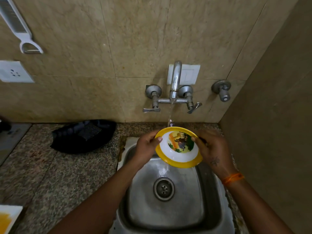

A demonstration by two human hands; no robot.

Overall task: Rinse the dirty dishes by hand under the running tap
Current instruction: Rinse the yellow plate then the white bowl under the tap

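Observation:
A small white bowl with a yellow rim and a printed picture inside is held tilted above the steel sink. My left hand grips its left rim, thumb on the inside. My right hand grips its right rim, thumb on the inner edge. Water runs from the wall tap in a thin stream onto the bowl's far edge and drains off its lower rim into the sink.
A black tray with a dark scrub pad lies on the speckled granite counter left of the sink. A white and yellow plate shows at the bottom left corner. A side wall stands close on the right.

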